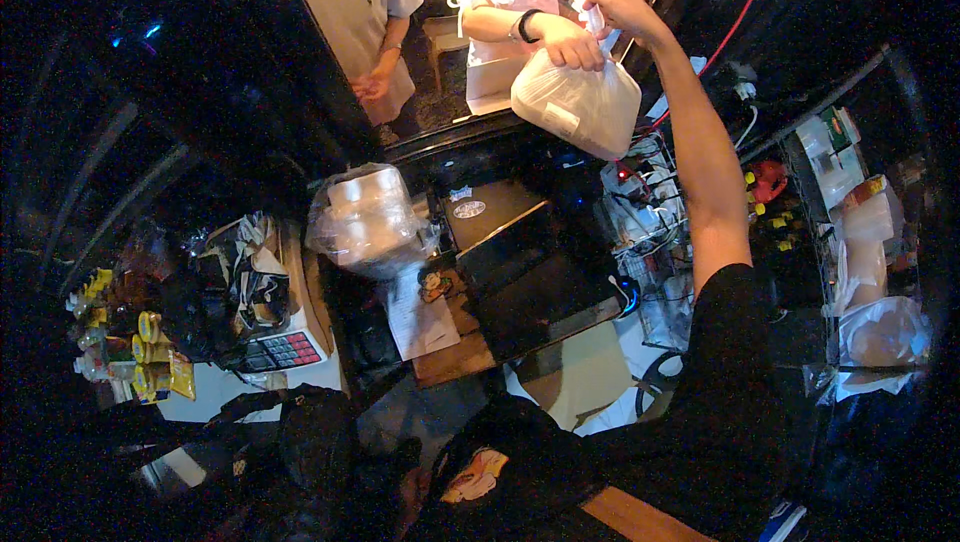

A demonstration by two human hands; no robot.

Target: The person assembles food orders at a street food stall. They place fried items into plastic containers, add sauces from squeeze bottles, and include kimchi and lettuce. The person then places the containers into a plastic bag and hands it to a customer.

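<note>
My right arm reaches up to a window opening at the top, and my right hand [622, 10] is closed on the gathered top of a full white plastic bag [575, 107]. The bag hangs over the window's sill, and its contents are hidden. Another person's hand [570, 44], with a black band on the wrist, lies against the top of the same bag from the far side. My left hand does not show.
Beyond the window stands a second person in a light T-shirt [350, 2]. Below lie a plastic-wrapped stack of containers [368, 217], a dark laptop [490, 212], paper [418, 317] and a keypad machine [285, 350]. Tangled cables [650, 212] and a shelf with packages [860, 232] are at right.
</note>
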